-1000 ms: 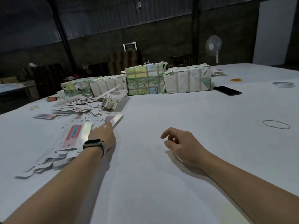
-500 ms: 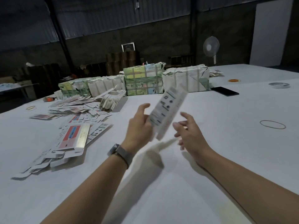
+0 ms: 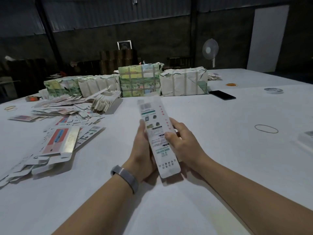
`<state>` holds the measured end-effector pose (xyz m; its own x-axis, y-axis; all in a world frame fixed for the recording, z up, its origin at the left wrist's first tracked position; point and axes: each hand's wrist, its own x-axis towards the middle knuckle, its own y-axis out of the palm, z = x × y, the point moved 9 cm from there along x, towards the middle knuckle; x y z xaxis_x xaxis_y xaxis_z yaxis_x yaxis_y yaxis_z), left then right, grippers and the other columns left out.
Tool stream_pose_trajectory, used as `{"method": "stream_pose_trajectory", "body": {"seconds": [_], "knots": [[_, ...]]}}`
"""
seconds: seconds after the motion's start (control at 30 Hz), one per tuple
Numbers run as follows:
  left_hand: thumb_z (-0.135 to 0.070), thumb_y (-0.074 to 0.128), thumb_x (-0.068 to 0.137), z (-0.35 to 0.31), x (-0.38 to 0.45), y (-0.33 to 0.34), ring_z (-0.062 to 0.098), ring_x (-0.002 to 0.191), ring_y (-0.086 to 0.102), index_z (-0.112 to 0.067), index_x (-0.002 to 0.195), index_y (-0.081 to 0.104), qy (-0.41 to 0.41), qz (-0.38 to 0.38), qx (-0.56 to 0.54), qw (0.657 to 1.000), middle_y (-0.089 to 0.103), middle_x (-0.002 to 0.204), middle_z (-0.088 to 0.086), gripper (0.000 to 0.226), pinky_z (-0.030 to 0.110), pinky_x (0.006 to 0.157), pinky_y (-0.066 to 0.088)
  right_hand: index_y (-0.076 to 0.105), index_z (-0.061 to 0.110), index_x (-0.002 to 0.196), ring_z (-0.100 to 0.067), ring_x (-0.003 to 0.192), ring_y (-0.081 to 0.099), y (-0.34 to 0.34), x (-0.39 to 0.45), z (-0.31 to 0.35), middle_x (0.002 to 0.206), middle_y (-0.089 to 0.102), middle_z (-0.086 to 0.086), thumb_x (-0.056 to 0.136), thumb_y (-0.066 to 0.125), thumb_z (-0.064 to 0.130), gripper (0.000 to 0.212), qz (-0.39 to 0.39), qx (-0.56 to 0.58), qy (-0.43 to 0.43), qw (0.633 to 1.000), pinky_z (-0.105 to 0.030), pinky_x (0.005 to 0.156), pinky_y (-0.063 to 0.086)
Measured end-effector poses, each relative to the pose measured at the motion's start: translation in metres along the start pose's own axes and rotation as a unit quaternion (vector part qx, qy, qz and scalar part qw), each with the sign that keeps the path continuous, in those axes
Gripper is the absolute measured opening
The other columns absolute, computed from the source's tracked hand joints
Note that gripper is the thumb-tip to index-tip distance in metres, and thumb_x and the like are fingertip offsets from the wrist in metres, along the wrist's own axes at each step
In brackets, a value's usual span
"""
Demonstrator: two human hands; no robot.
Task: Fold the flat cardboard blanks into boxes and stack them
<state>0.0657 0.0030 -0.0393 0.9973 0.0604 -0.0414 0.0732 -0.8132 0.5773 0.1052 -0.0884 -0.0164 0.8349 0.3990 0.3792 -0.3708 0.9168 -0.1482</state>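
A long white printed cardboard blank [image 3: 156,133] is held flat in front of me above the white table [image 3: 220,167], its length pointing away. My left hand [image 3: 144,150] grips its left edge, thumb on top, and wears a grey wristband. My right hand [image 3: 184,143] grips its right edge with fingers on the printed face. A loose pile of flat blanks [image 3: 62,138] lies on the table to the left, some showing a red and blue panel.
Wrapped bundles [image 3: 140,80] stand in a row at the back middle. A black phone [image 3: 222,95], a tape roll [image 3: 273,90] and a rubber band [image 3: 266,128] lie on the right. A box corner [image 3: 306,138] shows at the right edge.
My left hand lifted one blank from the pile and carried it to the middle. My right hand rose from the table and took hold of its right edge.
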Motion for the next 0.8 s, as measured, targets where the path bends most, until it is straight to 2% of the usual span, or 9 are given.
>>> {"method": "stream_pose_trajectory", "body": {"seconds": [0.07,0.13,0.23,0.3,0.37,0.4,0.5,0.63,0.8], "knots": [[-0.076,0.018,0.095,0.002,0.002,0.001,0.039,0.106,0.071,-0.02,0.106,0.081,-0.015,0.037,-0.072,0.997,0.072,0.12,0.018,0.084,0.052,0.077,0.061,0.053,0.029,0.137,-0.004,0.109,0.06,0.005,-0.003,0.005,0.124,0.05,0.007,0.097,0.053,0.028,0.04,0.02,-0.026,-0.014,0.999,-0.025,0.082,0.058],[-0.079,0.014,0.093,0.003,0.004,0.0,0.042,0.111,0.068,-0.022,0.112,0.078,-0.031,0.052,-0.078,0.995,0.07,0.124,0.019,0.088,0.057,0.083,0.059,0.042,0.026,0.147,0.003,0.111,0.054,0.007,-0.005,0.006,0.134,0.04,0.01,0.095,0.052,0.036,0.054,0.021,-0.025,-0.01,0.999,-0.022,0.082,0.057],[-0.076,0.014,0.095,0.003,0.005,-0.001,0.039,0.106,0.071,-0.025,0.124,0.068,-0.021,0.046,-0.012,0.999,0.07,0.124,0.019,0.08,0.053,0.079,0.061,0.027,0.03,0.154,-0.002,0.115,0.053,0.003,-0.005,0.002,0.142,0.035,0.013,0.091,0.052,0.044,0.069,-0.001,0.009,0.01,1.0,-0.032,0.088,0.058],[-0.073,0.017,0.097,0.002,0.004,0.001,0.035,0.095,0.075,-0.031,0.115,0.075,0.003,0.033,0.042,0.999,0.073,0.117,0.016,0.074,0.046,0.069,0.063,0.031,0.036,0.15,-0.01,0.114,0.061,0.004,-0.004,-0.001,0.138,0.049,0.007,0.093,0.053,0.043,0.062,0.008,0.055,0.022,0.998,-0.039,0.087,0.06],[-0.069,0.022,0.098,0.003,0.002,0.003,0.029,0.086,0.076,-0.037,0.109,0.077,0.021,0.018,0.091,0.995,0.077,0.108,0.012,0.065,0.038,0.062,0.062,0.045,0.048,0.134,-0.017,0.103,0.07,0.006,-0.003,-0.001,0.119,0.067,0.008,0.091,0.053,0.042,0.044,0.02,0.088,0.019,0.996,-0.039,0.082,0.061],[-0.067,0.024,0.099,0.003,0.002,0.003,0.026,0.081,0.077,-0.036,0.113,0.074,0.027,0.012,0.109,0.994,0.078,0.104,0.01,0.061,0.035,0.059,0.061,0.048,0.051,0.128,-0.019,0.099,0.072,0.005,-0.002,0.0,0.111,0.07,0.009,0.09,0.053,0.042,0.04,0.016,0.089,0.014,0.996,-0.04,0.081,0.061],[-0.066,0.032,0.097,0.0,0.001,0.002,0.022,0.072,0.076,-0.036,0.121,0.069,0.038,0.005,0.16,0.986,0.079,0.094,0.008,0.054,0.031,0.054,0.059,0.046,0.04,0.14,-0.022,0.098,0.072,-0.001,-0.001,0.0,0.112,0.069,0.001,0.086,0.054,0.043,0.055,-0.02,0.079,0.01,0.997,-0.048,0.085,0.06],[-0.07,0.047,0.078,0.001,-0.001,0.009,0.022,0.084,0.077,-0.053,0.091,0.077,0.035,0.037,0.211,0.976,0.079,0.099,0.005,0.037,0.031,0.063,0.06,0.051,0.032,0.14,-0.025,0.103,0.069,-0.008,-0.001,0.002,0.116,0.07,-0.002,0.087,0.053,0.041,0.054,-0.049,0.06,-0.011,0.997,-0.05,0.089,0.057],[-0.06,0.045,0.094,0.002,0.001,0.009,0.017,0.075,0.076,-0.052,0.092,0.076,0.045,0.036,0.219,0.974,0.078,0.086,0.002,0.033,0.027,0.059,0.058,0.057,0.028,0.133,-0.018,0.104,0.07,-0.008,-0.002,0.0,0.116,0.072,0.003,0.09,0.051,0.034,0.044,-0.047,0.075,-0.013,0.996,-0.049,0.093,0.056]]}}
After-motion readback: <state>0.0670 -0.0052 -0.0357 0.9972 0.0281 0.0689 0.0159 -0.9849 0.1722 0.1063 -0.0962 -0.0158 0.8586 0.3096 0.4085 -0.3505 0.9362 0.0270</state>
